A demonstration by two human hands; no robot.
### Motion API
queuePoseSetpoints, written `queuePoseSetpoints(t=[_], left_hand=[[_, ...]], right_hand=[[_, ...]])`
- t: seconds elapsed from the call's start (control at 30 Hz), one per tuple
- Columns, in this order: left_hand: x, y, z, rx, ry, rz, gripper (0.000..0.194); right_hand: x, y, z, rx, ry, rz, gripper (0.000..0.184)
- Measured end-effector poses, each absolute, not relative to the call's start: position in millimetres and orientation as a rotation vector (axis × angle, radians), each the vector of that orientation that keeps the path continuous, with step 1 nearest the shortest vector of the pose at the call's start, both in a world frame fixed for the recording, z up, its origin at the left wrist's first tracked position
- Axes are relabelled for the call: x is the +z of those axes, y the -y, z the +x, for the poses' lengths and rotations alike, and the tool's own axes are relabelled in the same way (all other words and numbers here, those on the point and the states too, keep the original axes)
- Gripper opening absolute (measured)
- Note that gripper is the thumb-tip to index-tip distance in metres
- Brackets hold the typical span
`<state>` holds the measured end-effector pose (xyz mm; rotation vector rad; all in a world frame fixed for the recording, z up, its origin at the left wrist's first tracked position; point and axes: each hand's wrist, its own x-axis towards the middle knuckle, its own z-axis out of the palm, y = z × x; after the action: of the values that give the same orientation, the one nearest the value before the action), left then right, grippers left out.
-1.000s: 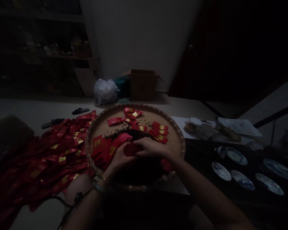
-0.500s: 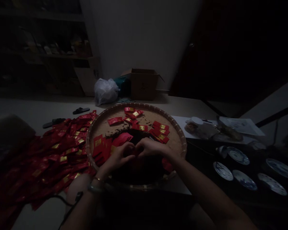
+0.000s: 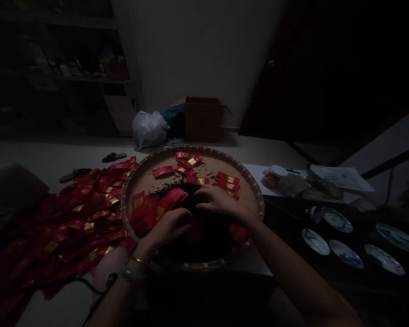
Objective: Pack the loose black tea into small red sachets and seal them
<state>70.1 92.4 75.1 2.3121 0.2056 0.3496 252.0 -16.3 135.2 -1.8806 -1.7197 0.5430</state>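
Observation:
In dim light, a round woven tray (image 3: pixel 146 168) stands before me with a mound of dark, loose tea-like leaves (image 3: pixel 170 185). My left hand (image 3: pixel 168 225) hovers over the near part, fingers curved and thumb apart, nothing visible between them. To its right, my right hand (image 3: pixel 215 199) reaches over the mound with fingers apart. Below and between the hands a dim red packet (image 3: pixel 195 229) shows faintly in shadow. A fan of flat red packets (image 3: pixel 145 206) lies left of my left hand, with a pinker packet (image 3: pixel 173 198) on top. Several gold-labelled packets (image 3: pixel 227 180) lie beyond my right hand.
A large heap of red packets (image 3: pixel 88 218) covers the floor at left, near dark slippers (image 3: pixel 114 157). Behind the tray are a white plastic bag (image 3: pixel 150 129) and an open cardboard box (image 3: pixel 204 120). Blue-and-white dishes (image 3: pixel 346 253) and a lidded jar (image 3: pixel 274 177) stand at right.
A red packet was between my hands a second ago. My hands have since moved apart, the left one down and left, the right one slightly up, and the packet is below them in shadow.

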Motion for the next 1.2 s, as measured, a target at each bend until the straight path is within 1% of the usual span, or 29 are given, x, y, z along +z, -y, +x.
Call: queuePoseSetpoints(t=[0.07,0.2,0.33,0.4,0.47,0.53,0.6,0.77,0.9,0.93,1.0,1.03,1.07,1.13,1.2], left_hand=[[76,-93,71,0.342,-0.197,2.342,0.012],[72,-93,70,0.346,-0.16,2.39,0.004],[67,-95,67,0.411,-0.145,2.356,0.003],[65,-96,66,0.445,-0.122,2.336,0.004],[64,-96,65,0.458,-0.079,2.321,0.006],[65,-96,65,0.456,-0.046,2.307,0.007],[67,-95,65,0.455,-0.046,2.288,0.007],[69,-96,66,0.516,-0.108,2.208,0.007],[64,-97,69,0.502,-0.24,2.077,0.009],[62,-98,70,0.495,-0.291,2.024,0.012],[60,-99,72,0.466,-0.397,1.919,0.028],[59,-100,73,0.432,-0.442,1.88,0.032],[59,-100,74,0.389,-0.478,1.856,0.031],[60,-102,77,0.31,-0.532,1.843,0.023],[62,-102,80,0.296,-0.557,1.845,0.02]], right_hand=[[130,20,245,0.489,1.919,-1.847,0.025],[118,26,236,0.432,2.103,-1.98,0.038],[118,28,234,0.355,2.161,-1.926,0.026],[121,30,232,0.358,2.186,-1.947,0.026],[123,30,230,0.458,2.209,-1.989,0.027],[124,31,229,0.601,2.228,-1.991,0.021],[123,31,229,0.638,2.238,-1.963,0.015],[121,31,234,0.438,2.119,-1.962,0.021],[117,28,236,0.544,2.19,-1.895,0.014],[115,27,236,0.569,2.173,-1.872,0.014],[108,24,235,0.619,2.019,-1.834,0.01],[103,23,235,0.65,1.892,-1.816,0.008],[98,22,235,0.674,1.743,-1.804,0.01],[87,20,235,0.719,1.447,-1.8,0.02],[78,18,236,0.77,1.234,-1.815,0.022]])
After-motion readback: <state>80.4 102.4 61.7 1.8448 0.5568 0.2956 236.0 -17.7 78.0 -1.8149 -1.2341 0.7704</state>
